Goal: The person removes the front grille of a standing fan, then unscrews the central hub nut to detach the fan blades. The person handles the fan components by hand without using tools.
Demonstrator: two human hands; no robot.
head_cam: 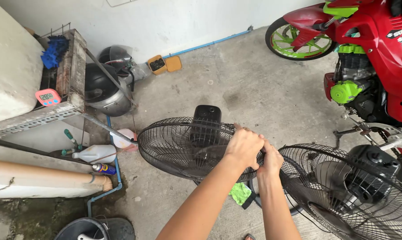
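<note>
Bright, even daylight; soft, faint shadows on the concrete floor (236,89). Sharp focus throughout, no motion blur. Wide-angle bending at edges. Slight glare on far helmet visor (114,55).

Floor: we are seeing a bare, stained concrete floor (254,89).
Wall: we are facing a pale plastered wall (165,22), with a blue pipe (210,43) running along its base.
Light: we are getting even daylight.
</note>
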